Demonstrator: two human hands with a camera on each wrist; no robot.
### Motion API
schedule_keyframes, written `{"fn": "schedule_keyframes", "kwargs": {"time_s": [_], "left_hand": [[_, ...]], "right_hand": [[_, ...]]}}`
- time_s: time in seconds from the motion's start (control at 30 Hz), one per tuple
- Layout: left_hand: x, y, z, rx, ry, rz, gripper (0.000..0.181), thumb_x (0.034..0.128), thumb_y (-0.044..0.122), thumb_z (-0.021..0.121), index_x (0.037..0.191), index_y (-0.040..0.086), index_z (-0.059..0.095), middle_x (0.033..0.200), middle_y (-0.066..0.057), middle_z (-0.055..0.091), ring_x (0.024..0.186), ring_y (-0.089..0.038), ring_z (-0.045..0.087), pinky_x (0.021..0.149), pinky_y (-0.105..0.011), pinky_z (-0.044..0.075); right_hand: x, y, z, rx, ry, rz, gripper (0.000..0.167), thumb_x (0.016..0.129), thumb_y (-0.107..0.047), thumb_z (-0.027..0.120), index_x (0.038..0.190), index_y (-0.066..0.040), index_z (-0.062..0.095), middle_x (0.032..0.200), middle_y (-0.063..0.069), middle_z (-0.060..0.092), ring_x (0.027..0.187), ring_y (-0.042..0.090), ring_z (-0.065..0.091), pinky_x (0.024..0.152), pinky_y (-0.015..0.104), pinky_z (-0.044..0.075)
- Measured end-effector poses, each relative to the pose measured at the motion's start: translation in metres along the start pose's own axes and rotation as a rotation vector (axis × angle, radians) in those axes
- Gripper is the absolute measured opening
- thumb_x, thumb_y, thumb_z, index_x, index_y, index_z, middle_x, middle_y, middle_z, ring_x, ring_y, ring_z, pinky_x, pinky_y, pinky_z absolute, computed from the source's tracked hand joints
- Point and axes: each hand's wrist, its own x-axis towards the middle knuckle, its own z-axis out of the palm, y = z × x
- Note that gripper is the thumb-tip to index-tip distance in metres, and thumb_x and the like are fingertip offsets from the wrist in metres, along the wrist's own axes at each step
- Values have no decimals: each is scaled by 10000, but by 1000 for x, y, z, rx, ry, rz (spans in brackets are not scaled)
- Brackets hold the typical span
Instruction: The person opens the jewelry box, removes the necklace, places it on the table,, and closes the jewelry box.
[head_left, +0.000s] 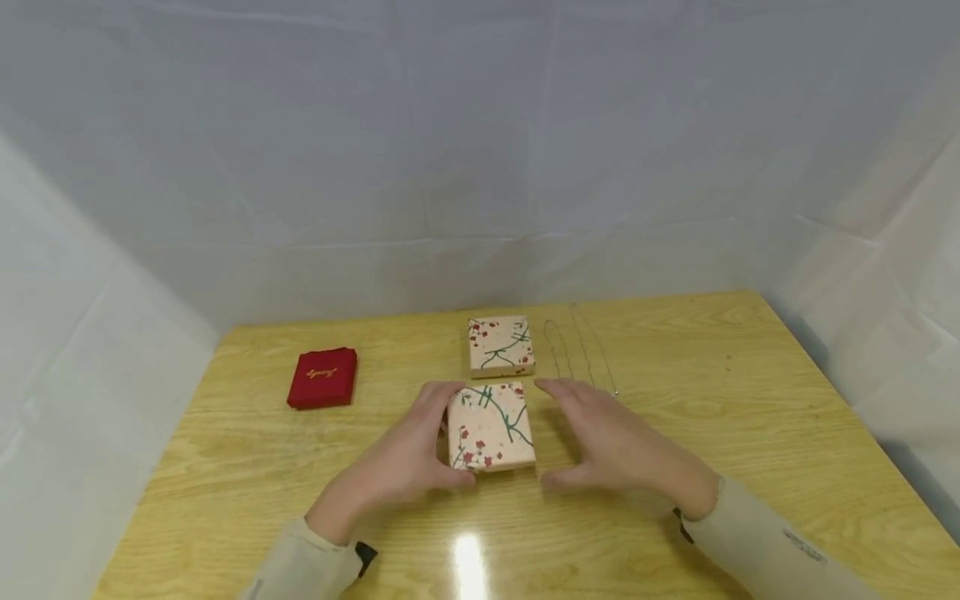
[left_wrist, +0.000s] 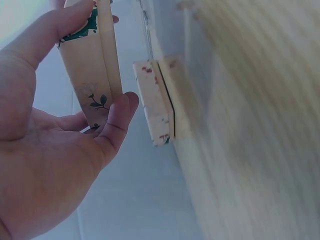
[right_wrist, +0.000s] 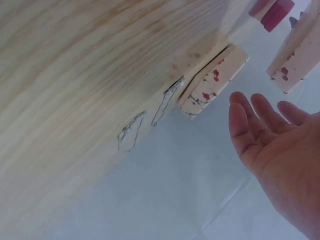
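A cream gift box with red blossoms and green branches (head_left: 491,427) is held above the table in my left hand (head_left: 408,442). The left wrist view shows the thumb and fingers gripping this flowered box (left_wrist: 90,75) by its sides. Off its right side, my right hand (head_left: 611,433) stands apart from it with fingers spread; in the right wrist view the right palm (right_wrist: 285,155) is bare. Just beyond the held box, a second matching box (head_left: 501,343) rests on the table. Two thin silver chains (head_left: 581,342) lie right of it, partly hidden by the right hand.
A small red box (head_left: 322,377) with gold lettering sits at the left of the wooden table (head_left: 247,467). White cloth (head_left: 480,167) hangs behind the table and along both sides. Light glares off the front of the tabletop.
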Motion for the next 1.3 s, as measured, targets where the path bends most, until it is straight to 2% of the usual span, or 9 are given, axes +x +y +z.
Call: {"fn": "schedule_keyframes", "kwargs": {"time_s": [0.1, 0.27, 0.5, 0.6, 0.77, 1.07, 1.3], "left_hand": [[0, -2, -8, -14, 11, -20, 1197, 701, 208, 1013, 1652, 85, 296, 1548, -53, 424, 1157, -171, 569, 1048, -385, 531], [-1, -8, -20, -11, 24, -45, 1159, 744, 196, 997, 1653, 89, 287, 1533, -46, 423, 1147, -192, 563, 1007, -389, 547], [2, -19, -36, 16, 45, -25, 1134, 772, 196, 979, 1645, 44, 271, 1513, -111, 438, 1153, -250, 563, 994, -451, 567], [4, -25, -43, 26, 55, -36, 1124, 779, 206, 975, 1640, 36, 274, 1490, -120, 449, 1137, -256, 566, 976, -446, 568], [9, -35, -53, 51, 60, -79, 1116, 796, 244, 964, 1642, 43, 264, 1477, -115, 450, 1141, -269, 563, 959, -426, 558], [25, -57, -72, 50, 48, -127, 1130, 805, 243, 953, 1648, 21, 234, 1419, -138, 464, 1167, -308, 556, 993, -467, 556], [43, -68, -83, 92, 19, -129, 1119, 815, 256, 940, 1636, -20, 231, 1538, -218, 361, 1194, -329, 548, 1045, -501, 517]], "right_hand": [[-2, 2, -2, -35, 24, -27, 1188, 776, -646, 872, 1658, -91, 302, 1634, 182, 406, 1489, 380, 401, 1215, 596, 331], [-7, 6, -4, -78, 51, -76, 1067, 831, -620, 847, 1626, -89, 375, 1588, 163, 456, 1457, 351, 439, 1202, 573, 371], [-14, 11, -6, -158, 92, -140, 961, 869, -560, 845, 1575, -47, 443, 1537, 177, 500, 1412, 374, 485, 1180, 591, 399], [-15, 12, -5, -186, 103, -154, 930, 884, -558, 831, 1558, -33, 464, 1526, 190, 513, 1403, 386, 495, 1172, 597, 409], [-20, 13, -4, -215, 107, -155, 913, 898, -555, 819, 1563, -39, 466, 1541, 192, 507, 1415, 388, 485, 1175, 586, 410], [-29, 15, -3, -247, 80, -118, 988, 901, -627, 774, 1628, -84, 383, 1660, 180, 381, 1516, 439, 349, 1226, 606, 318], [-38, 17, -3, -238, 63, -94, 987, 912, -632, 759, 1646, -108, 356, 1679, 198, 342, 1542, 464, 290, 1229, 638, 289]]}}
